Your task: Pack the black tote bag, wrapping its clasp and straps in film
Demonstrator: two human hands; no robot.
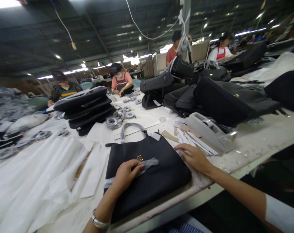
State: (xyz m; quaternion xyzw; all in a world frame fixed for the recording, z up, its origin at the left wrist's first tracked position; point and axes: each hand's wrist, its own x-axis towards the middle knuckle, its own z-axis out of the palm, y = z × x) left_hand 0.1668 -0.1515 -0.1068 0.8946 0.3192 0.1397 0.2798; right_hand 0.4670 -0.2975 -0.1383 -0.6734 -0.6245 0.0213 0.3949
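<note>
A black handbag lies flat in front of me at the table edge, its wrapped handle pointing away. On its front is a small gold clasp. My left hand rests over the bag, thumb and forefinger closed on a piece of clear plastic film just below the clasp. My right hand is at the bag's right side, forefinger stretched toward its edge; the other fingertips are partly hidden. A white tag lies by the bag's top edge.
Stacked black bag pieces stand behind left, near wrapped handle coils. White sheets cover the left. A grey tape dispenser and paper strips lie right, before piled black bags. Several people work across the table.
</note>
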